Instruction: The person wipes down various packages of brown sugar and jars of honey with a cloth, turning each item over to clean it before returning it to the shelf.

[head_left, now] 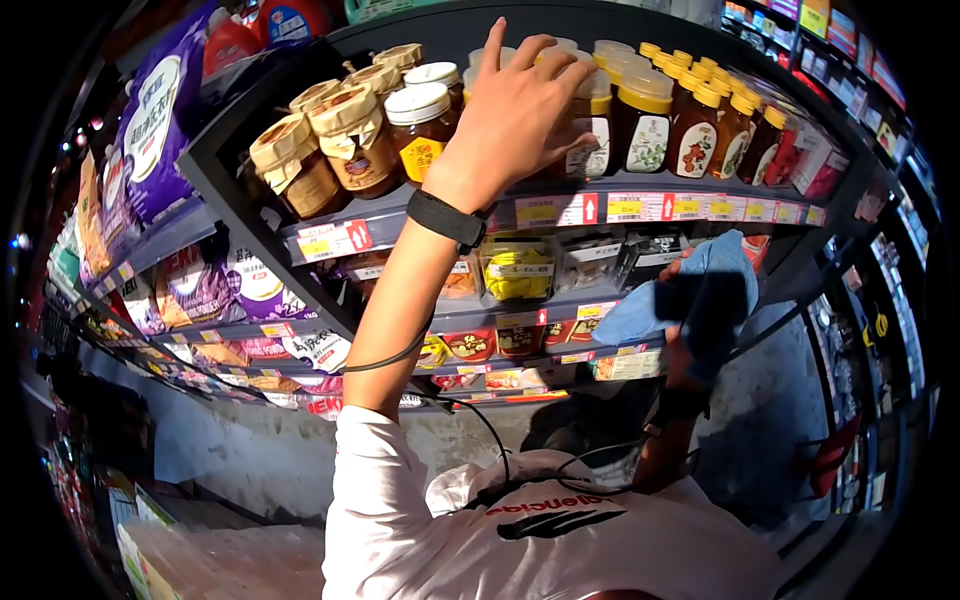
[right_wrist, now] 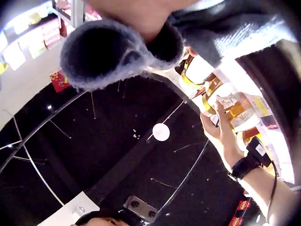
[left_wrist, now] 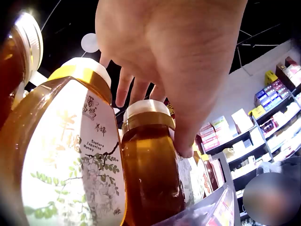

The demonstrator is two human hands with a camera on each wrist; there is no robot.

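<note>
My left hand [head_left: 515, 105] reaches over the top shelf, fingers spread above the honey jars. In the left wrist view, its thumb comes down beside an amber honey jar [left_wrist: 150, 165] with a gold-banded lid, and the fingers extend behind that lid. A larger honey jar [left_wrist: 77, 155] with a white floral label stands close by. My right hand [head_left: 677, 345], lower and to the right, grips a blue cloth [head_left: 705, 295] that hangs in front of the shelves. The cloth covers much of this hand.
Cloth-topped jars [head_left: 350, 140] and white-lidded jars [head_left: 418, 125] stand left of the hand. Slim yellow-capped bottles [head_left: 695, 130] fill the right. Price tags line the shelf edge [head_left: 640, 207]. Packaged goods [head_left: 517, 268] sit below. Purple bags [head_left: 155, 120] stand at the left. A cable [head_left: 490, 425] crosses my front.
</note>
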